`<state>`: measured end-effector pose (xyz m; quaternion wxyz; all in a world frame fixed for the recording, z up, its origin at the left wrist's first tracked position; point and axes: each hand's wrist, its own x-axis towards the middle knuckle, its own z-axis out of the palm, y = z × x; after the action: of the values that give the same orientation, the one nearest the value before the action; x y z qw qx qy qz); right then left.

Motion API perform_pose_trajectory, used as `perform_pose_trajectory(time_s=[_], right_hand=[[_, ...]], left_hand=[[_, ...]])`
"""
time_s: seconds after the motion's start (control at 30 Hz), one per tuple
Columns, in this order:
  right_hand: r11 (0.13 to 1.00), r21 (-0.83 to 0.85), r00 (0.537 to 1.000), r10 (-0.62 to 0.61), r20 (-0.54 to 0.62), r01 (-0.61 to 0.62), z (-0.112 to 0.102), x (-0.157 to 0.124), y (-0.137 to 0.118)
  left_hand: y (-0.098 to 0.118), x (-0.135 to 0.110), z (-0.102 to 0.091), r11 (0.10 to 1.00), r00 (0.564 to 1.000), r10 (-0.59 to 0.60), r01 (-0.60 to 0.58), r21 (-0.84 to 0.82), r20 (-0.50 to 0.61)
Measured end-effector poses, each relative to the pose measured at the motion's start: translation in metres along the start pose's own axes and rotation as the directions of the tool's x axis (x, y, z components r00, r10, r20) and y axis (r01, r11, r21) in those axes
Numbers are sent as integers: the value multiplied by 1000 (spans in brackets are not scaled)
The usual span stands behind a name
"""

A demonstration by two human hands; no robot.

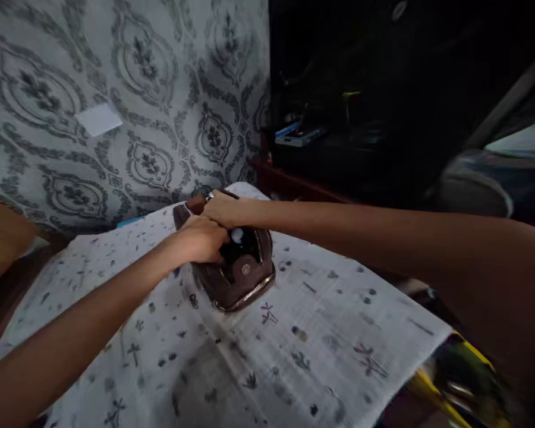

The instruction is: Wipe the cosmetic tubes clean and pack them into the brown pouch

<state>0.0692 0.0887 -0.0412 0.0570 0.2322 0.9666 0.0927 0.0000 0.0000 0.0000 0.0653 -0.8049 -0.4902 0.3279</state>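
Note:
A brown handbag with a gold-coloured zip and a round clasp lies on the white printed cloth. Its mouth gapes, and something dark and shiny shows inside. My left hand reaches in from the left, fingers curled down into the opening; their tips are hidden. Across the far end of the bag lies my right hand, closed around its edge beside a brown strap end and a small shiny piece. The two hands touch or nearly touch.
Patterned wallpaper rises behind the cloth-covered surface, with a white card on it. A dark shelf at the right bears a tray-like blue-and-grey object. A black-and-yellow item sits below the cloth's right edge.

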Motion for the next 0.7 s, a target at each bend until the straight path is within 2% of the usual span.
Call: perform_pose_trajectory(time_s=[0.23,0.6,0.7], right_hand=[[1000,10,1000,-25,14,25,-9,-5,0],[1000,-17,999,4,-43,-5,2,2,2],[999,-29,998,29,-55,-30,6,9,2]], left_hand=[[0,0,2,999,999,-34,33,-39,-17],[3,4,11,997,991,-53,47,-56,-119],[4,4,14,996,990,-75,69,-54,-117]])
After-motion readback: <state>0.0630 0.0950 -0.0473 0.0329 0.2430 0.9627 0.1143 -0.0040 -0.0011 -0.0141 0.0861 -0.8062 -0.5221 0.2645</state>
